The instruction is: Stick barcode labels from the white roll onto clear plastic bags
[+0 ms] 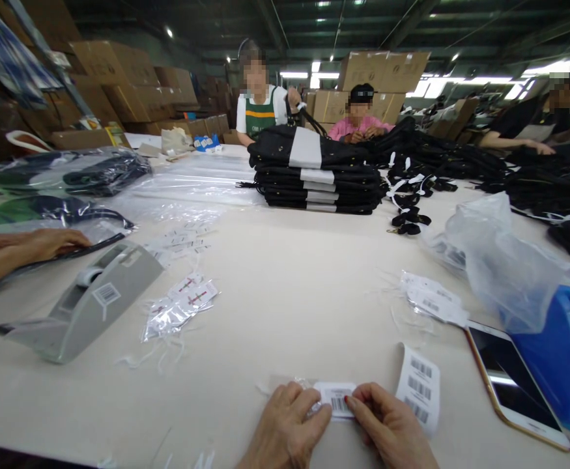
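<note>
A small white tag with a barcode [338, 398] lies on the table at the bottom centre, next to clear plastic. My left hand [292, 423] rests on its left part, fingers curled and pressing it down. At the tag's right end, my right hand [387, 423] pinches with thumb and forefinger; a small red spot shows at the fingertip. Just right of that hand lies a curled strip of barcode stickers [419, 387]. Further back on the right is a pile of white tags [434, 299].
Grey tape dispenser [94, 303] and bagged tags [182, 303] stand left; a phone [516, 384], blue dispenser [553, 365] and plastic bag [504, 260] right. Black folded goods [314, 172] are stacked behind. Another person's hand [53, 244] reaches in at left; several people stand around.
</note>
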Demonstrator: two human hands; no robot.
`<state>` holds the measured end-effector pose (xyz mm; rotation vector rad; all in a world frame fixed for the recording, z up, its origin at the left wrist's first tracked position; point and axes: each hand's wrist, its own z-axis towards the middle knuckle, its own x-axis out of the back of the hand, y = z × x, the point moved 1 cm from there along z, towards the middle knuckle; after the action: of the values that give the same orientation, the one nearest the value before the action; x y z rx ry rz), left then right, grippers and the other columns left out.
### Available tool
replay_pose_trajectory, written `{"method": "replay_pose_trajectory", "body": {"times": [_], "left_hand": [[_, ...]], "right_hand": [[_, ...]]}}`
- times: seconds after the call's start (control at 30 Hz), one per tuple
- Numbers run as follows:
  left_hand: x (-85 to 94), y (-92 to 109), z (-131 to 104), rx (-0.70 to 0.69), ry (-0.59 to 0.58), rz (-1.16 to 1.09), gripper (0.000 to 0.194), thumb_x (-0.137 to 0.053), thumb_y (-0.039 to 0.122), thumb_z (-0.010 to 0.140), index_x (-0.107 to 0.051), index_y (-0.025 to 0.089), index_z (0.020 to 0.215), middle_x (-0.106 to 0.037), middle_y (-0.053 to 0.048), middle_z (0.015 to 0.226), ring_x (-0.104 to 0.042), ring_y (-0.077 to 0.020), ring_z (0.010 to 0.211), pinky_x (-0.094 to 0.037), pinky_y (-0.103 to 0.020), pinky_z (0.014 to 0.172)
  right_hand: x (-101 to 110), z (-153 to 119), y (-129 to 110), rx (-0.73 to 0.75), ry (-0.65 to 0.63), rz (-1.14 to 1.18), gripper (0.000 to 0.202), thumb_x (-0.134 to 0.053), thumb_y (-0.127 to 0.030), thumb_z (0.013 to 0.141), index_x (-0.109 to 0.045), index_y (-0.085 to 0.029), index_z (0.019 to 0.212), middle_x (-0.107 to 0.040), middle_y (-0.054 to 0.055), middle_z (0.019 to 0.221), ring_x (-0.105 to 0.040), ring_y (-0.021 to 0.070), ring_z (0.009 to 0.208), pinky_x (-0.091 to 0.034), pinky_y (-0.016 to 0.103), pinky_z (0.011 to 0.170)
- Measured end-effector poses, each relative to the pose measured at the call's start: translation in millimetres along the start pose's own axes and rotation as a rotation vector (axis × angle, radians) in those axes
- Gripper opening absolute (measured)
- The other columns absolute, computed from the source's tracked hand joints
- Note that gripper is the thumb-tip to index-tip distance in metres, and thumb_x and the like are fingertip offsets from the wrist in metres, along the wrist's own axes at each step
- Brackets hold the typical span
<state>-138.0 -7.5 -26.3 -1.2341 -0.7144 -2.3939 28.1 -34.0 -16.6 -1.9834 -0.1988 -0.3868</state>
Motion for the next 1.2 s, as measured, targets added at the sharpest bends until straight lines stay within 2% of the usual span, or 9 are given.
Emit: {"method": "replay_pose_trajectory", "body": {"times": [0.17,0.4,0.5,0.57,0.63,0.73,0.83,1.0,1.2], "left_hand": [[-2.4,2,-1,0.008,0.015,0.020,0.034,-0.024,0.024,0.091,-0.057,0.017,0.091,-0.061,-0.004,0.081,-0.048,-0.0167,0.067,-0.038,-0.029,0.059],[-11.8,0,-4,-0.006,0.033,0.061,0.031,-0.027,0.022,0.088,-0.056,0.016,0.093,-0.059,-0.005,0.078,-0.046,-0.0178,0.067,-0.035,-0.031,0.057],[-10.5,0,-5,-0.004,0.002,0.042,0.028,-0.029,0.021,0.087,-0.056,0.016,0.093,-0.059,-0.005,0.080,-0.045,-0.0177,0.067,-0.035,-0.031,0.057],[-8.6,0,-5,0.011,-0.022,0.028,0.027,-0.030,0.021,0.087,-0.055,0.016,0.094,-0.059,-0.005,0.080,-0.046,-0.0180,0.067,-0.036,-0.030,0.058],[-7.0,1,-5,0.021,-0.027,0.018,0.025,-0.032,0.023,0.086,-0.055,0.016,0.094,-0.058,-0.005,0.080,-0.046,-0.0184,0.068,-0.037,-0.031,0.060],[-6.5,1,-5,0.021,-0.046,-0.001,0.021,-0.036,0.020,0.083,-0.053,0.017,0.096,-0.058,-0.005,0.080,-0.046,-0.0185,0.068,-0.039,-0.032,0.063],[-7.5,2,-6,0.062,-0.101,-0.023,0.023,-0.036,0.013,0.080,-0.050,0.017,0.098,-0.057,-0.006,0.081,-0.047,-0.0191,0.070,-0.041,-0.032,0.063],[-5.1,5,-8,0.121,-0.065,-0.034,0.027,-0.033,0.005,0.079,-0.044,0.015,0.101,-0.058,-0.007,0.082,-0.052,-0.0200,0.073,-0.045,-0.034,0.065],[18.1,-2,-7,0.163,-0.026,-0.079,0.039,-0.045,0.011,0.078,-0.038,0.013,0.116,-0.058,-0.011,0.102,-0.053,-0.0215,0.093,-0.045,-0.037,0.080]], "right_hand": [[0,1,1,0.040,0.023,-0.075,0.029,-0.045,-0.047,0.073,-0.048,-0.021,0.061,-0.038,-0.008,0.044,-0.037,0.0093,0.040,-0.026,0.022,0.040],[1,4,20,0.358,0.229,-0.558,0.019,-0.046,-0.039,0.082,-0.050,-0.020,0.080,-0.056,-0.005,0.049,-0.055,0.0141,0.043,-0.039,0.022,0.042],[-1,1,26,0.732,0.423,-0.804,0.017,-0.043,-0.029,0.086,-0.053,-0.016,0.093,-0.065,0.002,0.065,-0.062,0.0151,0.056,-0.046,0.023,0.049],[-5,-4,27,1.058,0.477,-0.962,0.022,-0.041,-0.025,0.087,-0.056,-0.015,0.099,-0.068,0.006,0.087,-0.063,0.0170,0.079,-0.047,0.027,0.074],[-9,-7,29,1.254,0.485,-1.102,0.027,-0.043,-0.029,0.086,-0.058,-0.013,0.103,-0.067,0.006,0.100,-0.060,0.0200,0.092,-0.032,0.035,0.098],[-14,-9,29,1.243,0.511,-1.218,0.034,-0.045,-0.035,0.084,-0.061,-0.011,0.103,-0.065,0.008,0.105,-0.059,0.0247,0.096,-0.010,0.047,0.107],[-20,-8,27,1.192,0.526,-1.196,0.039,-0.046,-0.038,0.083,-0.061,-0.009,0.103,-0.064,0.012,0.108,-0.056,0.0275,0.101,-0.009,0.050,0.107],[-19,-12,25,1.317,0.438,-1.246,0.037,-0.045,-0.037,0.083,-0.062,-0.010,0.102,-0.066,0.009,0.104,-0.059,0.0267,0.094,-0.001,0.053,0.106],[-1,-16,43,1.148,0.534,-1.261,0.038,-0.042,-0.034,0.085,-0.055,-0.009,0.111,-0.062,0.011,0.111,-0.055,0.0259,0.103,-0.032,0.043,0.095]]}}
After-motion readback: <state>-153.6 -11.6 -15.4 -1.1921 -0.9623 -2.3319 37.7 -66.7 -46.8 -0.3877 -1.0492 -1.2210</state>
